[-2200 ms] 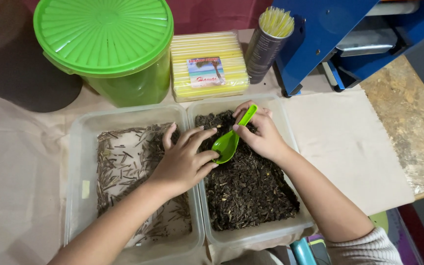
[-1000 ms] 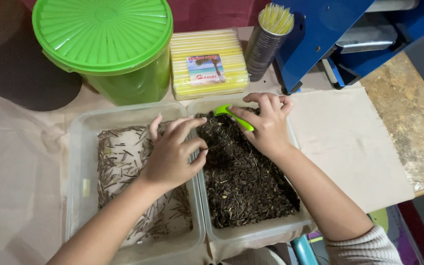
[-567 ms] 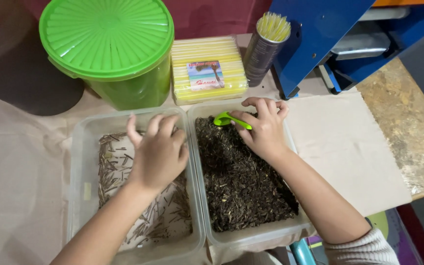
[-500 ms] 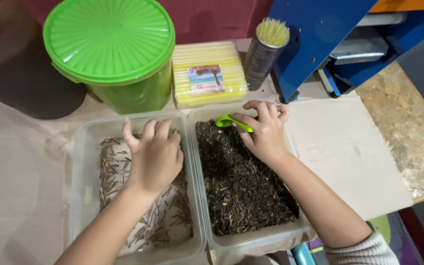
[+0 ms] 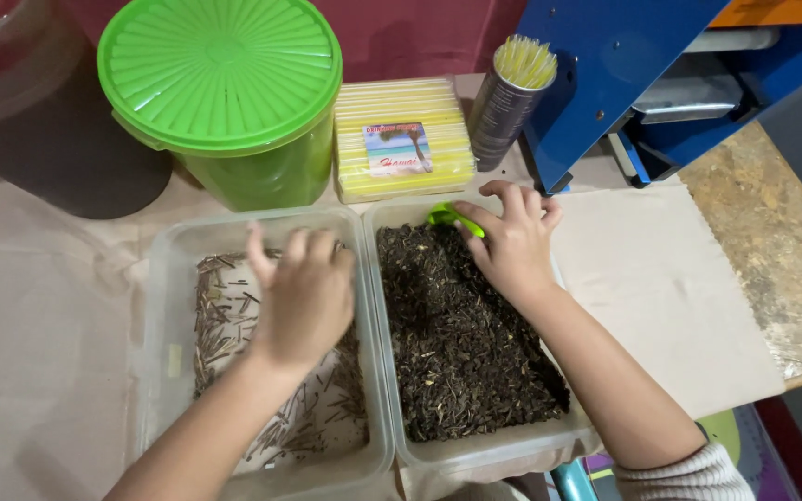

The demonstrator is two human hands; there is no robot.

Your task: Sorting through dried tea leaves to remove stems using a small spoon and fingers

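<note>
Gripped between the thumb and curled fingers of the right hand (image 5: 512, 246) is a small green scoop (image 5: 449, 219), held at the far end of the right-hand clear tub (image 5: 392, 371), which is filled with dark, finely chopped dried leaf. That tub serves as the landmark for everything else. Just to its left, touching it wall to wall, a second clear tub (image 5: 164, 353) is seen, thinly strewn with pale stalks and dark slivers; over these the left hand (image 5: 303, 297) is spread, fingers loosely splayed and somewhat blurred, and whether anything is pinched beneath it cannot be told. For the scooping to go well, it is judged that the scoop should be kept low and level in the leaf, so that little is spilled over the shared wall, and that the stalks should be picked out with light fingertips. Behind the tubs a green lidded bucket (image 5: 225, 102), a yellow flat pack of straws (image 5: 401, 139) and a dark cup of yellow straws (image 5: 510, 97) are set. A pale paper sheet (image 5: 661, 297) is laid to the right of the landmark tub, over a worn wooden tabletop (image 5: 772, 241). A blue metal machine (image 5: 624, 74) is stood behind and to the right.
</note>
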